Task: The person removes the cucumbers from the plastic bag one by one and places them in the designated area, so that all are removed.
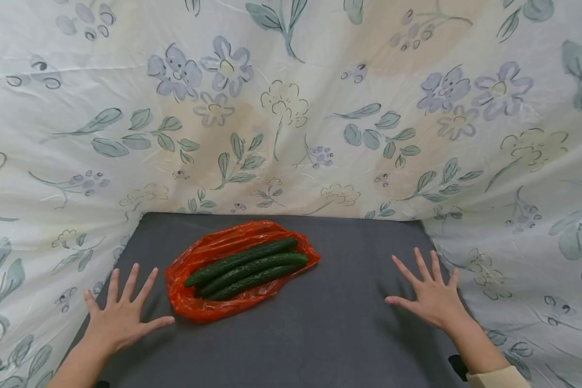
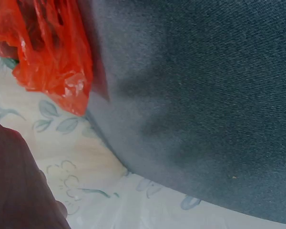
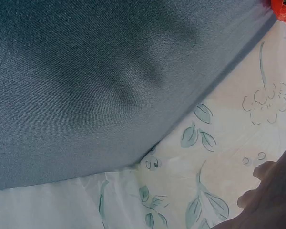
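Note:
Three dark green cucumbers [image 1: 249, 268] lie side by side on a crumpled red plastic bag [image 1: 189, 307], left of the middle of the grey table. My left hand [image 1: 118, 318] is spread with straight fingers just left of the bag, its thumb near the bag's lower edge, touching nothing that I can see. Over the table's right side my right hand [image 1: 431, 296] is also spread, well apart from the bag. In the left wrist view part of the red bag [image 2: 62, 57] shows near the hand. Only a corner of the bag [image 3: 283, 12] appears in the right wrist view.
The grey cloth-covered table [image 1: 339, 312] has its back edge against a hanging white floral sheet [image 1: 291, 124]. More of that sheet closes in on the left and right sides. Both hands cast soft shadows on the table.

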`<state>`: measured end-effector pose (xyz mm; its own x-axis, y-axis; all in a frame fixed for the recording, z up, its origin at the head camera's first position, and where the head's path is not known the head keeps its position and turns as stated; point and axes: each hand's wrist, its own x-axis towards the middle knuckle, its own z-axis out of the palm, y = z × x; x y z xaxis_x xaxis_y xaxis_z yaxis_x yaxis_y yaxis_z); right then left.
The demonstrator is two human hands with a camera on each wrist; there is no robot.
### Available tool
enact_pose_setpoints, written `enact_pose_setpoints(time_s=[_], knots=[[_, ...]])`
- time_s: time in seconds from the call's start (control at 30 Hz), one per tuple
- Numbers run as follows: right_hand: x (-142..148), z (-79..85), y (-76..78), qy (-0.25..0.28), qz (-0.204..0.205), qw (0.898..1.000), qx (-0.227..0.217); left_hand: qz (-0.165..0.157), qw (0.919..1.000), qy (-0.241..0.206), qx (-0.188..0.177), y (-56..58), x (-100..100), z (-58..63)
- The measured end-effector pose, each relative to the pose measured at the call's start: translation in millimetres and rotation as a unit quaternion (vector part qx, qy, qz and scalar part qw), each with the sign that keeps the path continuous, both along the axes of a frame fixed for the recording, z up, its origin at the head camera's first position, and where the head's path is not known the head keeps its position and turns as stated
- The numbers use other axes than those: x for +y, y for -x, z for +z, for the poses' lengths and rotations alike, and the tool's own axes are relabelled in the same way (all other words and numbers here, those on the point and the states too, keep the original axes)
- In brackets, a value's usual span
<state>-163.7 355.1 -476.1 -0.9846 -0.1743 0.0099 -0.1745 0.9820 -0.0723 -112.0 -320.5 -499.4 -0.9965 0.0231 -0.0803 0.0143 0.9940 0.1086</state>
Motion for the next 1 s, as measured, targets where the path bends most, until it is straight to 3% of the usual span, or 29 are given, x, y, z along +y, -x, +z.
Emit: enact_pose_setpoints(time_s=[0.13, 0.4, 0.5, 0.7, 1.0], knots=[[1, 1.2, 2.2, 0.002, 0.002, 1.000, -0.002, 0.002, 0.9998, -0.020, -0.007, 1.5, 3, 0.6], [-5, 1.6, 9.7, 0.042, 0.010, 0.999, -0.009, -0.007, 0.9886, -0.148, -0.026, 5.5, 18, 4.4], [-7, -0.8, 12.4, 0.063, 0.011, 0.998, -0.015, -0.024, 0.9797, -0.198, -0.022, 5.5, 23, 5.5], [-15, -2.6, 15.1, 0.130, 0.015, 0.991, -0.027, -0.048, 0.9534, -0.297, -0.015, 7.1, 28, 5.5], [-34, 0.9, 20.5, 0.202, 0.009, 0.979, -0.029, -0.073, 0.9276, -0.366, 0.021, 12.1, 35, 0.6]])
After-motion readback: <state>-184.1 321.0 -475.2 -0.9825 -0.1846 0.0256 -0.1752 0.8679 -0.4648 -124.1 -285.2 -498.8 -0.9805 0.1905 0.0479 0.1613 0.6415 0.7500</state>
